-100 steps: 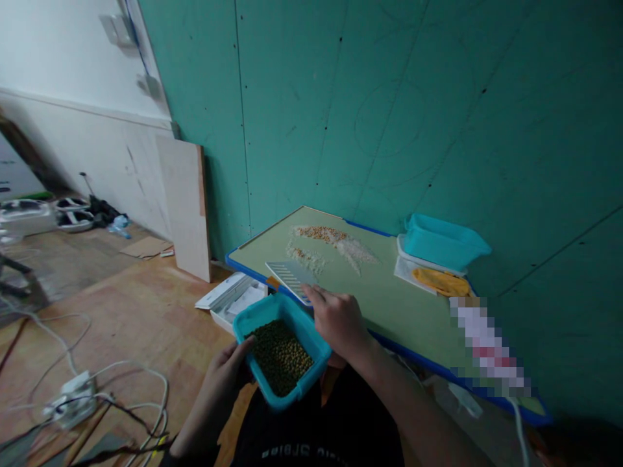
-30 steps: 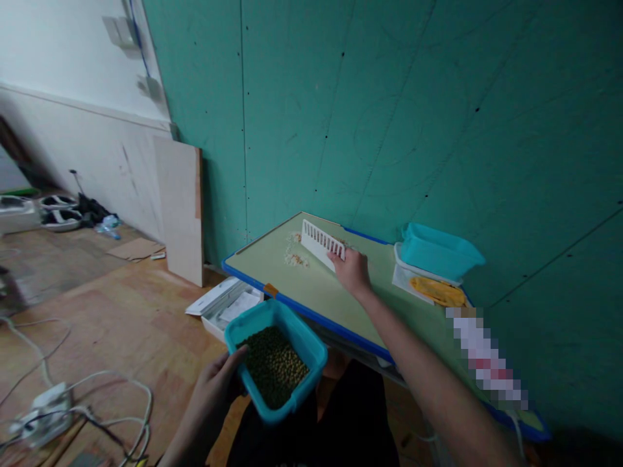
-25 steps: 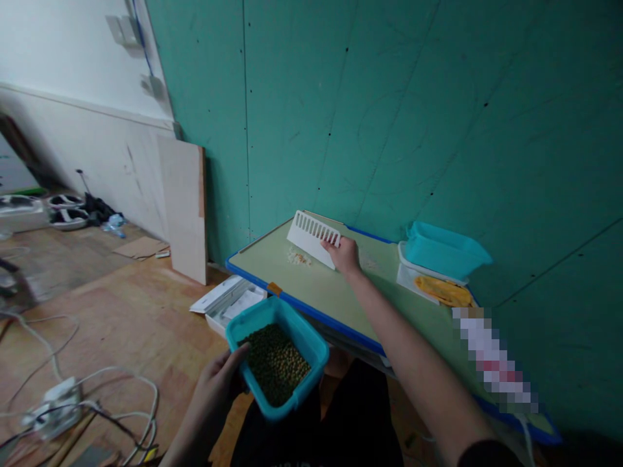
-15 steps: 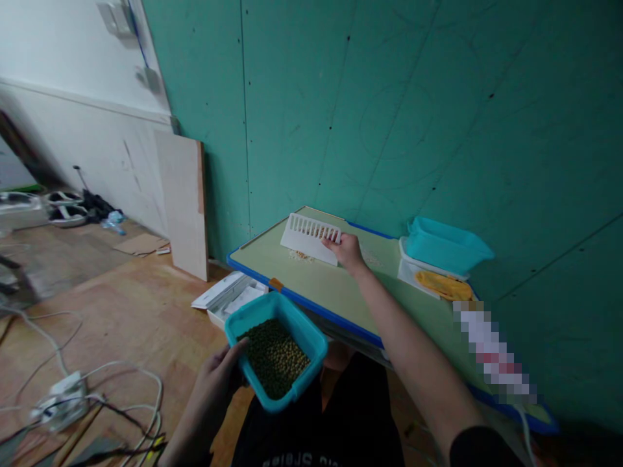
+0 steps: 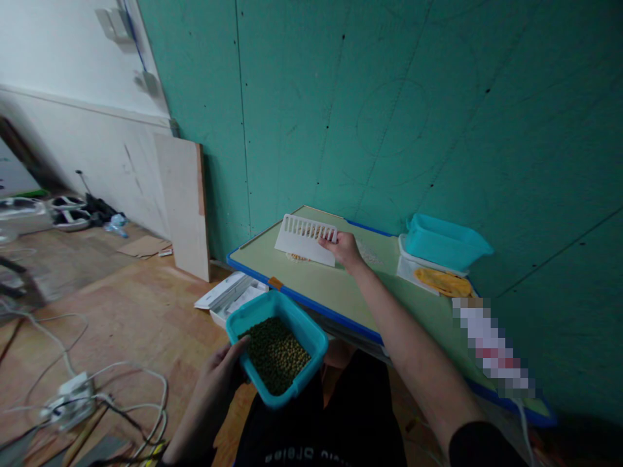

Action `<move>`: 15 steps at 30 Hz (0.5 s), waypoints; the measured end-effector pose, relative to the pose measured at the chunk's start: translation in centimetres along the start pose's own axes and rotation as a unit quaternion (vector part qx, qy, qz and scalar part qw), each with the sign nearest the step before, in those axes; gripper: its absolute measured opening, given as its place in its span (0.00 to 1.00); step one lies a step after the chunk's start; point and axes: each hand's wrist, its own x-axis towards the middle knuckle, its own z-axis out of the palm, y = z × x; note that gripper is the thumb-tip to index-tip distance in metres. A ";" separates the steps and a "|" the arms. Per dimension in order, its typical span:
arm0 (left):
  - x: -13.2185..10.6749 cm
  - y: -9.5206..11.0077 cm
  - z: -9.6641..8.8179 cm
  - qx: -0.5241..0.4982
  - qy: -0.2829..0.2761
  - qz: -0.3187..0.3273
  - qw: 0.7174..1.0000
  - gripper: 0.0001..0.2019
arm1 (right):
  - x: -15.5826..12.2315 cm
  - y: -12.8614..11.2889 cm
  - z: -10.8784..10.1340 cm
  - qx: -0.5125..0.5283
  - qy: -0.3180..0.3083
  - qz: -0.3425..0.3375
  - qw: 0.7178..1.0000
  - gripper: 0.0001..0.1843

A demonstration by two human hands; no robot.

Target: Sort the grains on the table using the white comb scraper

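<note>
My left hand [image 5: 226,366] grips the near-left rim of a turquoise plastic bin [image 5: 311,334], thumb over the edge. Inside it lie dark green beans [image 5: 265,344] and pale tan beans [image 5: 289,357]. Over the table [image 5: 335,288], my right hand [image 5: 343,250] is closed on the right end of a white slotted scraper [image 5: 304,246], which stands tilted with its slots upward. Mixed light and orange grains [image 5: 296,257] show at its lower edge and through the slots. A patch of whitish grains [image 5: 368,253] lies right of my right hand.
A second turquoise bin [image 5: 442,243] sits on a white container at the table's right, behind a yellow cloth-like item [image 5: 442,283]. A pixelated object [image 5: 494,350] lies nearer me. An open white box [image 5: 233,295], a power strip [image 5: 73,399] and cables are on the floor.
The white scraper in my right hand has shifted slightly left and toward me, covering more of the grains. My left hand keeps its hold on the bin.
</note>
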 end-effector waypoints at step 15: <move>-0.4 0.3 0.1 -0.039 -0.010 -0.016 0.999 0.29 | -0.7 -0.8 1.1 0.023 -0.024 0.016 0.999 0.12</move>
